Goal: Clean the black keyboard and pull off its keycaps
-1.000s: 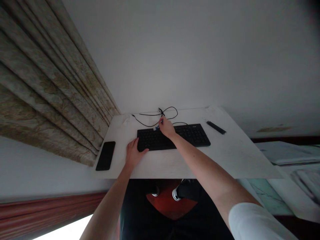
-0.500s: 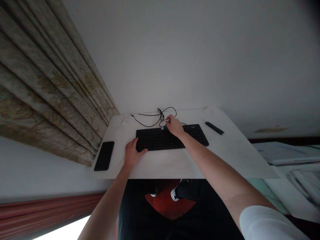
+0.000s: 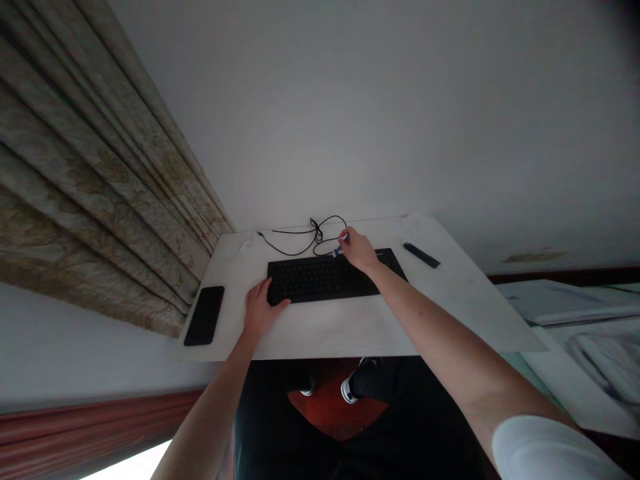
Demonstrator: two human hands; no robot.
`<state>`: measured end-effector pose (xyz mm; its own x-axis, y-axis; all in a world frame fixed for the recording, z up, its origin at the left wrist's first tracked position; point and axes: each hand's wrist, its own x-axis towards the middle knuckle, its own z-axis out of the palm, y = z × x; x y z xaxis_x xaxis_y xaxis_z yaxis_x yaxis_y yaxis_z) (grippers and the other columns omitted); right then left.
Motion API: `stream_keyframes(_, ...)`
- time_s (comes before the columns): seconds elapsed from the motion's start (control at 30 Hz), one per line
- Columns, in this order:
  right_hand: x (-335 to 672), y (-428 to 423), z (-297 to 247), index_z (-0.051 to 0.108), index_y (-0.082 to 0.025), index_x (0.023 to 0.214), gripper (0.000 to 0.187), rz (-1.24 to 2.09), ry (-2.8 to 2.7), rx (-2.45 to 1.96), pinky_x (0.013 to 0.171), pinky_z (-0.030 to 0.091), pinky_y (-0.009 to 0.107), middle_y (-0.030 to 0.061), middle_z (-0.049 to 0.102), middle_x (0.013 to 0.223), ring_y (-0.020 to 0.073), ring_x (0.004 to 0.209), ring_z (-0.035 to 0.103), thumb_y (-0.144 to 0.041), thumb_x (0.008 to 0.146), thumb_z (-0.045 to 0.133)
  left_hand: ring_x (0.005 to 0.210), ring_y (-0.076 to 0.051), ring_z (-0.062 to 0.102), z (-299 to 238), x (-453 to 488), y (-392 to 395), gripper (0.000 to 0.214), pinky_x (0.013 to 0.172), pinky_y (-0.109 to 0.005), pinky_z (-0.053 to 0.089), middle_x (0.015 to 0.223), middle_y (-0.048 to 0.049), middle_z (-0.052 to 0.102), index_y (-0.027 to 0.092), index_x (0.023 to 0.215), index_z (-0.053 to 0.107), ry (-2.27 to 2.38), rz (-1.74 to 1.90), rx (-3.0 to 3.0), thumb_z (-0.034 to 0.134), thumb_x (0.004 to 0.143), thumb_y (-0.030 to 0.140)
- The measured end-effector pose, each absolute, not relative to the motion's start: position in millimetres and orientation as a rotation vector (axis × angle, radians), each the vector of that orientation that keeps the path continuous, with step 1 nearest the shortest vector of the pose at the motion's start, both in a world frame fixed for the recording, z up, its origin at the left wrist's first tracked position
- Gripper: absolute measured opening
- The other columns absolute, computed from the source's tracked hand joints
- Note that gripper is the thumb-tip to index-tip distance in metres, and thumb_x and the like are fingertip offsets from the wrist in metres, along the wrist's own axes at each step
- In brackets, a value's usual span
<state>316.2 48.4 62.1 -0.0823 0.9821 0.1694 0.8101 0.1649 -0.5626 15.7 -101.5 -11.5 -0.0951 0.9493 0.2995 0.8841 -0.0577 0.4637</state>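
A black keyboard (image 3: 320, 281) lies across the middle of a white table (image 3: 350, 327). My left hand (image 3: 259, 309) rests on the table with its fingers curled over the keyboard's left end. My right hand (image 3: 359, 250) reaches over the keyboard's far edge, fingers pinched on a small blue and white object (image 3: 340, 245) whose kind I cannot make out. A black cable (image 3: 305, 237) lies looped on the table just behind the keyboard, close to that object.
A black phone (image 3: 204, 315) lies near the table's left edge. A slim black bar-shaped item (image 3: 421, 255) lies at the far right. Patterned curtains (image 3: 100, 187) hang at the left, a white wall behind. My legs and shoes (image 3: 350, 387) show under the table.
My right hand has moved to the right along the keyboard's far edge with the small blue and white object. My left hand has stayed on the keyboard's left end.
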Motion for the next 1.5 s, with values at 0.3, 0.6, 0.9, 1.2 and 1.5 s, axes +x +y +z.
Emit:
stream_keyframes(0.3,380,48,65,0.061,-0.019,0.112,0.021,0.200,-1.921,-1.899,0.070,0.044,0.032,0.0117,0.073,0.087,0.0274,0.083,0.068,-0.022,0.093,0.053,0.132,-0.033,0.053,-9,18,-102,0.074,0.115,-0.053,0.036,0.140,-0.0136,0.058,0.023,0.143,0.049,2.080,0.845,2.014,0.073,0.079,0.052)
stream_keyframes(0.6,363,46,63,0.060,-0.020,0.112,0.019,0.336,-1.945,-1.766,0.066,0.043,0.029,0.0071,0.073,0.083,0.0228,0.075,0.068,-0.024,0.095,0.052,0.132,-0.033,0.053,-7,16,-102,0.074,0.115,-0.052,0.037,0.140,-0.0140,0.059,0.021,0.142,0.050,2.065,0.836,2.023,0.073,0.079,0.052)
stream_keyframes(0.9,424,38,69,0.061,-0.017,0.114,0.023,0.100,-1.904,-1.966,0.070,0.044,0.033,0.0132,0.073,0.084,0.0289,0.080,0.068,-0.025,0.094,0.052,0.132,-0.034,0.053,-8,17,-102,0.074,0.115,-0.054,0.037,0.141,-0.0146,0.058,0.021,0.142,0.050,2.086,0.848,2.003,0.073,0.079,0.052)
stream_keyframes(1.2,401,33,67,0.061,-0.020,0.110,0.017,0.270,-1.981,-1.778,0.067,0.044,0.029,0.0071,0.073,0.081,0.0230,0.074,0.068,-0.026,0.097,0.052,0.129,-0.033,0.056,-7,14,-101,0.072,0.113,-0.053,0.041,0.138,-0.0155,0.061,0.018,0.140,0.052,2.028,0.898,2.040,0.074,0.079,0.048)
stream_keyframes(1.5,417,32,72,0.063,-0.019,0.111,0.018,0.427,-1.940,-1.737,0.067,0.048,0.028,0.0054,0.073,0.080,0.0191,0.068,0.069,-0.027,0.097,0.055,0.127,-0.033,0.058,-8,14,-101,0.068,0.113,-0.053,0.042,0.138,-0.0142,0.062,0.019,0.140,0.053,2.009,0.951,2.007,0.074,0.080,0.044)
